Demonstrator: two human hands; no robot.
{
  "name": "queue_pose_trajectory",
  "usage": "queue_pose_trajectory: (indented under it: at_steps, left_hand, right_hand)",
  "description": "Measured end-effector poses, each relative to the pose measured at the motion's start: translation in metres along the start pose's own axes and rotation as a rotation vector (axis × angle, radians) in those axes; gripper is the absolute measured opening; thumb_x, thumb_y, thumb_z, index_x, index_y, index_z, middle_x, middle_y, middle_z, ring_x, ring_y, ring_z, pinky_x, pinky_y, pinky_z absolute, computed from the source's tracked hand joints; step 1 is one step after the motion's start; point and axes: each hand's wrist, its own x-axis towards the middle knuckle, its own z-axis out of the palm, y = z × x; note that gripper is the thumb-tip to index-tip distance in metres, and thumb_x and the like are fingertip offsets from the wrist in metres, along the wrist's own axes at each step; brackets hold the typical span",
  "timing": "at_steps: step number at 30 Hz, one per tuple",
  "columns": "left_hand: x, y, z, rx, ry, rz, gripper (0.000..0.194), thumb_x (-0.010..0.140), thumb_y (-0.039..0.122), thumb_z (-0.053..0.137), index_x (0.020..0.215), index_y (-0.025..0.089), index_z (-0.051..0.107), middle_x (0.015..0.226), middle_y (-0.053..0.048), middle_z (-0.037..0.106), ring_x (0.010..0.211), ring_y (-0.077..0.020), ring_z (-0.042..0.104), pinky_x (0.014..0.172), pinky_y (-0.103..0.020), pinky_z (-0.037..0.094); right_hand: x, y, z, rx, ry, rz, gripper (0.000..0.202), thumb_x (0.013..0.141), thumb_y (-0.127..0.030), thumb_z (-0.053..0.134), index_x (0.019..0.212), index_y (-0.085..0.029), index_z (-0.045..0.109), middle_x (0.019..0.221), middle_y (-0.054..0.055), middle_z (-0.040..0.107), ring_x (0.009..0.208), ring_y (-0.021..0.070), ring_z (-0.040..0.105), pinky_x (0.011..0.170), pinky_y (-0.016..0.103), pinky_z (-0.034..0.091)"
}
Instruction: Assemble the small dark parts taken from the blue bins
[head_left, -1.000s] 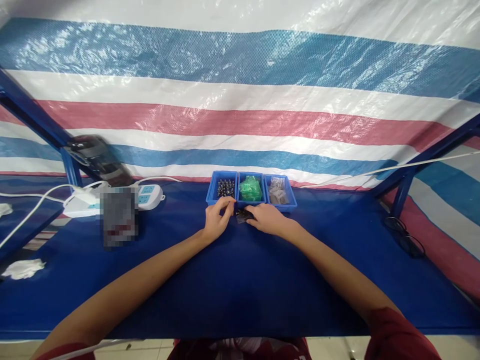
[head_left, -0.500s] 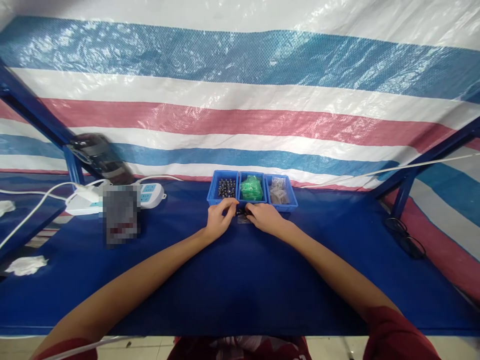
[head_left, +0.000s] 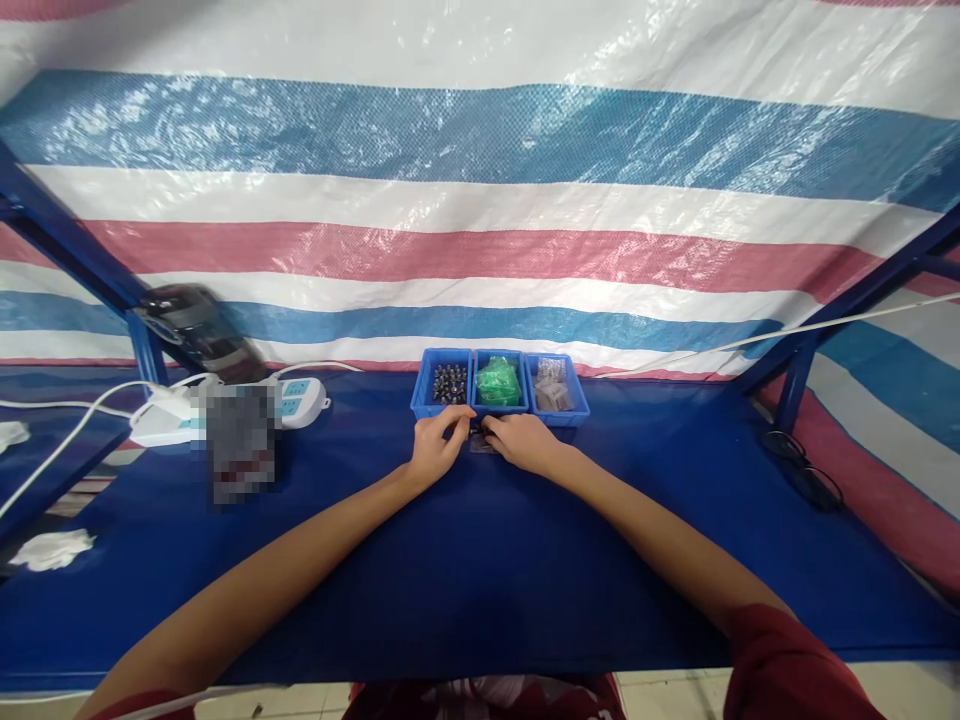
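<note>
My left hand (head_left: pixel 437 445) is in front of the left bin, thumb and forefinger pinched together; whatever they hold is too small to make out. My right hand (head_left: pixel 525 441) faces it with bent, closed fingers over a small dark piece that I cannot identify. Between the hands, a small clear plastic bag (head_left: pixel 481 442) lies on the table. Just behind are three blue bins: the left bin (head_left: pixel 421 392) contains small dark metal parts (head_left: pixel 451 384), the middle one green plastic bags (head_left: pixel 498 382), the right one clear little packets (head_left: pixel 553 388).
A white power strip (head_left: pixel 304 402) and a blurred-out dark object (head_left: pixel 240 440) are on the left. Behind them leans a dark bottle (head_left: pixel 201 330). Glasses (head_left: pixel 806 470) lie far right. Crumpled white tissue (head_left: pixel 54 549) is at the left edge. A striped tarp (head_left: pixel 480 255) hangs behind the blue table (head_left: pixel 480 560).
The view has tilted slightly upward. My right hand has come a little closer to my left, over the small bag. My left hand keeps its pinch.
</note>
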Motion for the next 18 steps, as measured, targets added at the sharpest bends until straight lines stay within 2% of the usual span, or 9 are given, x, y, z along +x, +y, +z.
queue_pose_trajectory:
  at_steps: [6, 8, 13, 15, 18]
  left_hand:
    - [0.001, 0.002, 0.000, 0.011, 0.004, -0.001, 0.015, 0.089, 0.020, 0.047, 0.090, 0.016, 0.061, 0.069, 0.001, 0.064, 0.058, -0.0080, 0.059, 0.060, -0.018, 0.045]
    - [0.001, 0.002, 0.001, 0.008, 0.014, -0.009, 0.015, 0.088, 0.021, 0.048, 0.091, 0.016, 0.061, 0.067, 0.001, 0.063, 0.057, -0.0077, 0.058, 0.060, -0.018, 0.045]
    - [0.000, 0.002, 0.002, -0.035, 0.036, -0.023, 0.016, 0.089, 0.023, 0.047, 0.095, 0.016, 0.060, 0.067, 0.001, 0.061, 0.056, -0.0077, 0.057, 0.058, -0.018, 0.045]
    - [0.000, 0.003, 0.003, -0.039, 0.039, -0.028, 0.015, 0.089, 0.023, 0.048, 0.096, 0.016, 0.059, 0.067, 0.001, 0.061, 0.056, -0.0078, 0.057, 0.058, -0.018, 0.045]
    - [0.000, 0.003, 0.003, -0.041, 0.030, -0.032, 0.015, 0.089, 0.023, 0.047, 0.098, 0.016, 0.059, 0.070, 0.001, 0.061, 0.057, -0.0078, 0.058, 0.058, -0.018, 0.045]
  right_hand:
    - [0.000, 0.001, 0.003, 0.031, 0.061, -0.014, 0.026, 0.093, -0.028, 0.042, 0.111, -0.015, 0.056, 0.096, 0.012, 0.068, 0.082, 0.0228, 0.064, 0.071, 0.028, 0.042]
    - [0.000, 0.003, 0.001, 0.101, 0.113, -0.042, 0.023, 0.091, -0.028, 0.046, 0.105, -0.015, 0.058, 0.088, 0.010, 0.068, 0.077, 0.0210, 0.063, 0.069, 0.027, 0.041]
    - [-0.006, 0.005, 0.002, 0.557, 0.387, -0.014, 0.011, 0.085, -0.027, 0.053, 0.090, -0.018, 0.055, 0.059, -0.003, 0.056, 0.053, 0.0113, 0.052, 0.057, 0.022, 0.038]
    - [-0.009, 0.002, 0.010, 0.743, 0.515, 0.041, 0.013, 0.083, -0.029, 0.054, 0.088, -0.018, 0.053, 0.060, -0.004, 0.053, 0.050, 0.0100, 0.049, 0.054, 0.021, 0.039]
    - [-0.011, -0.001, 0.027, 0.917, 0.627, 0.138, 0.014, 0.082, -0.032, 0.054, 0.085, -0.018, 0.052, 0.061, -0.003, 0.051, 0.049, 0.0096, 0.046, 0.050, 0.021, 0.038]
